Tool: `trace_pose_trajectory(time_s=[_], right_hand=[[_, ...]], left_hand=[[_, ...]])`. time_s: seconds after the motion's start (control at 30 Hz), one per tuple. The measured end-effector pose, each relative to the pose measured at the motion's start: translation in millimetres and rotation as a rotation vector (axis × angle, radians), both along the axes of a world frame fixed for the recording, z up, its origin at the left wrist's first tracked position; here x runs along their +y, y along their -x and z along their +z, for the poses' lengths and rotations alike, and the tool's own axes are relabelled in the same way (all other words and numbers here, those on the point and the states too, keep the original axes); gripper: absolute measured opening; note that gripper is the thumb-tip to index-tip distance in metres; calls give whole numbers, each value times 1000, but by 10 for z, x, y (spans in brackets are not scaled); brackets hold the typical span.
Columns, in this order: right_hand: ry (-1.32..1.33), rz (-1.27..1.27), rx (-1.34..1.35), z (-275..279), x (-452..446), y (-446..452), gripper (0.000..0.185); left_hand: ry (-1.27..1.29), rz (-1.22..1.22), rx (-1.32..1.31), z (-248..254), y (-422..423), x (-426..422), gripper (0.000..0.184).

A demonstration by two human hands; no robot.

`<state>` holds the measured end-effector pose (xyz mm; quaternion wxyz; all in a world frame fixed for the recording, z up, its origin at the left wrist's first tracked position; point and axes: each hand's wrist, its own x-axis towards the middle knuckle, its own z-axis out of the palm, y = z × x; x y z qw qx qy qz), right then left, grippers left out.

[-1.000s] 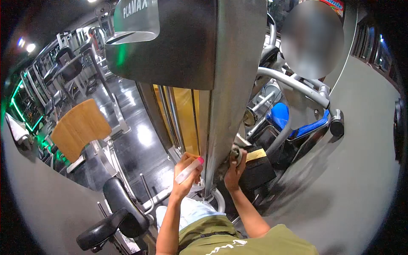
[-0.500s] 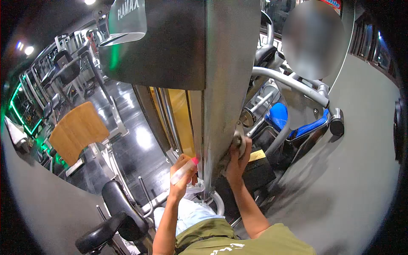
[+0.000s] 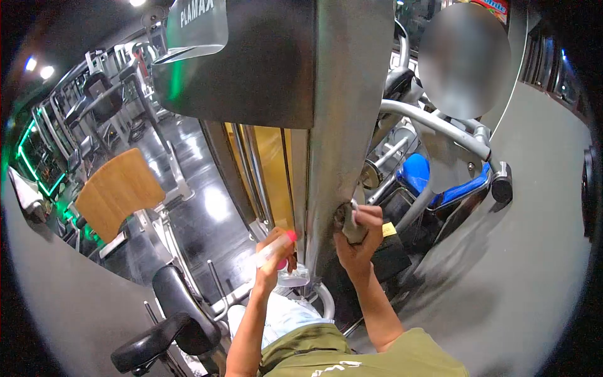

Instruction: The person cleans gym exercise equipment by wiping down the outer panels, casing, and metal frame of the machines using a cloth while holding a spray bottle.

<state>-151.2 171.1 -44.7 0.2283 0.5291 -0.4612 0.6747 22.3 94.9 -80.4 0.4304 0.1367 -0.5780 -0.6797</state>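
Observation:
My left hand is wrapped round a clear spray bottle with a pink top, just left of the grey metal column. My right hand grips a greyish cloth against the column's lower right side. A dark smudge or part shows on the column beside those fingers; its nature is unclear. Behind the column's left edge run metal rods and a yellow panel.
A black cover juts out at upper left. Left are a wooden board and black padded seat. Right are a curved tube frame, blue pad and grey wall. A blurred patch hides something at upper right.
My right hand with the cloth has moved slightly right and turned, its fingers now bent over the cloth. My left hand still holds the bottle, now tilted a little more level. The view has shifted slightly.

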Motion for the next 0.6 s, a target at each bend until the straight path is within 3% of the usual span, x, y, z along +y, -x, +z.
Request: trace_pose_trajectory(time_s=[0.07,0.23,0.43,0.53,0.6], right_hand=[[18,-117,180,-213,42,4,36],[-165,34,292,-620,223,54,38],[-67,-123,320,451,186,-70,41],[-90,-155,335,373,203,-137,41],[-319,-101,365,172,285,-200,39]], left_hand=[[-13,7,30,-46,18,6,37],[-26,8,62,-127,45,-26,38],[-137,-14,121,-157,85,5,34],[-92,-9,117,-95,91,24,32],[-131,-4,124,-86,111,46,32]])
